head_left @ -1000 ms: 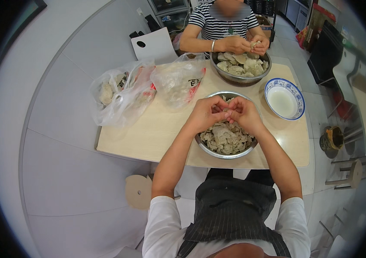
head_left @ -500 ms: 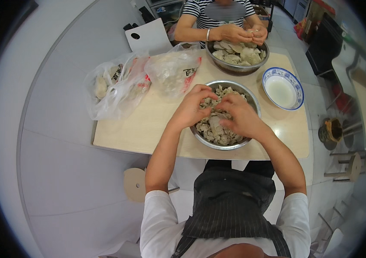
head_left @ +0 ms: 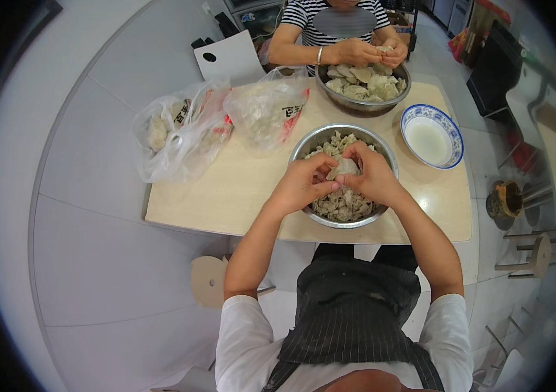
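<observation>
A metal bowl [head_left: 390, 154] stands in front of me, full of small torn, pale greyish food pieces [head_left: 343, 208]. Over it, my left hand [head_left: 301, 184] and my right hand [head_left: 374, 176] are closed, fingertips together, on one larger pale, flat, ragged-edged piece [head_left: 346, 167]. Both hands pinch this piece from its two sides, thumbs nearest me. Exactly what food it is, I cannot tell. Parts of the bowl's contents are hidden under my hands.
Across the table [head_left: 226, 206], a co-worker's hands [head_left: 373, 53] hold a small piece above a second metal bowl [head_left: 363, 108] of larger pale pieces. A blue-and-white bowl [head_left: 431, 136] of cloudy liquid stands at right. Plastic bags [head_left: 180, 140] lie at left; a stool [head_left: 209, 281] stands below.
My hands were spread and blurred among the pieces. They have closed together on a larger piece, the left hand shifting nearer to me. The co-worker still handles a piece.
</observation>
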The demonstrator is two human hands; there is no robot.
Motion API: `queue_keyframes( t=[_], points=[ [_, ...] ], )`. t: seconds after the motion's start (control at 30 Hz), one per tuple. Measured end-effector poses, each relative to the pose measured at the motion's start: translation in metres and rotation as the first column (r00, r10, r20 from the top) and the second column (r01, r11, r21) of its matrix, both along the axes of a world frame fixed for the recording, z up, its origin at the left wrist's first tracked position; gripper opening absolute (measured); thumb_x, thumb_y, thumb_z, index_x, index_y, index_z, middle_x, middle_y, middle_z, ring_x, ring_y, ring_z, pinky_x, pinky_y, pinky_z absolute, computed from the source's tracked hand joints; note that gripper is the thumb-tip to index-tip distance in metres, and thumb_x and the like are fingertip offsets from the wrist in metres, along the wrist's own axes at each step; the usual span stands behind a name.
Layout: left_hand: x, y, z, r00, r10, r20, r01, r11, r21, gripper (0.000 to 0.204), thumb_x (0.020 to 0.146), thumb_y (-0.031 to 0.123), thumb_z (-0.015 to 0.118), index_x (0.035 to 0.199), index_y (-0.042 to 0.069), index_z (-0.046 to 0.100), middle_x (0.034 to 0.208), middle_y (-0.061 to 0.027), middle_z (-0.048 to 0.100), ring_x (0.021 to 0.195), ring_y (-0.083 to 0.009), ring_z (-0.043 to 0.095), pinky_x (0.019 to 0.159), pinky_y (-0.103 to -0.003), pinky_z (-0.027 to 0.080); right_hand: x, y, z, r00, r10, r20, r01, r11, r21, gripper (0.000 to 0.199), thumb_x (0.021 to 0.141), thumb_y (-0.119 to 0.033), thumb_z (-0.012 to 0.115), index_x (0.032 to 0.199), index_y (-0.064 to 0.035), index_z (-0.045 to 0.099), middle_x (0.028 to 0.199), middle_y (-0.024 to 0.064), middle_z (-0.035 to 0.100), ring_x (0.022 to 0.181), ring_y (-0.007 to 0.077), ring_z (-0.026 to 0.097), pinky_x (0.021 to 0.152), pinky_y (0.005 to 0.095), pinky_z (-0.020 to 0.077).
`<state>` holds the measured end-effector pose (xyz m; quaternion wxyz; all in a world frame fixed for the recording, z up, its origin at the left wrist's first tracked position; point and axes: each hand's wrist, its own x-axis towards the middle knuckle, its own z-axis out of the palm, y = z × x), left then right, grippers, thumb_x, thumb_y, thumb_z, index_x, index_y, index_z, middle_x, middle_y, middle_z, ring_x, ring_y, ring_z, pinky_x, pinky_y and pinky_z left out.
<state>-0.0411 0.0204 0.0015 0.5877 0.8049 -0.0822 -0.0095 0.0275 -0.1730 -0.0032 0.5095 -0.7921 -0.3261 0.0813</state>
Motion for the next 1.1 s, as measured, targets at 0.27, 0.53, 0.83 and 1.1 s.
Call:
queue_keyframes(
  t=[0.27, 0.53, 0.83, 1.1],
  points=[
    [0.012, -0.015, 0.004, 0.962, 0.141, 0.234, -0.180, 0.971, 0.155, 0.003, 0.082, 0.000, 0.065, 0.083, -0.001, 0.064, 0.066, 0.0010, 0.060, 0.061, -0.0037, 0.054, 0.054, -0.021, 0.043, -0.002, -0.007, 0.002, 0.979, 0.014, -0.202, -0.006, 0.999, 0.040, 0.021, 0.085, -0.012, 0.071, 0.101, -0.0031, 0.061, 0.087, 0.0061, 0.062, 0.075, 0.0151, 0.053, 0.070, 0.0291, 0.0450],
    [0.033, -0.015, -0.019, 0.914, 0.397, 0.083, -0.377, 0.907, -0.189, 0.011, 0.083, 0.000, 0.062, 0.095, 0.001, 0.064, 0.071, -0.0005, 0.060, 0.058, -0.0058, 0.055, 0.052, -0.021, 0.044, 0.001, -0.002, -0.027, 0.984, -0.071, -0.164, 0.125, 0.931, 0.344, 0.020, 0.085, -0.009, 0.071, 0.100, -0.0034, 0.060, 0.090, 0.0030, 0.061, 0.079, 0.0126, 0.053, 0.073, 0.0260, 0.0444],
    [0.029, -0.026, 0.005, 0.996, 0.088, 0.028, -0.084, 0.991, -0.105, 0.022, 0.079, 0.004, 0.074, 0.093, 0.003, 0.058, 0.080, 0.0025, 0.057, 0.072, -0.0046, 0.053, 0.063, -0.021, 0.044, 0.007, -0.006, -0.022, 0.977, -0.173, -0.127, 0.208, 0.911, 0.357, 0.023, 0.083, -0.007, 0.073, 0.101, -0.0036, 0.058, 0.094, 0.0054, 0.061, 0.089, 0.0151, 0.055, 0.083, 0.0283, 0.0448],
    [0.039, -0.029, -0.018, 0.932, 0.305, 0.195, -0.311, 0.950, 0.002, 0.013, 0.074, 0.002, 0.072, 0.075, 0.003, 0.058, 0.065, 0.0006, 0.058, 0.060, -0.0047, 0.051, 0.054, -0.023, 0.043, -0.004, -0.013, -0.001, 0.979, -0.142, -0.149, 0.163, 0.976, 0.144, 0.027, 0.082, -0.007, 0.073, 0.106, -0.0039, 0.060, 0.096, 0.0064, 0.062, 0.091, 0.0158, 0.056, 0.084, 0.0288, 0.0454]
  ],
)
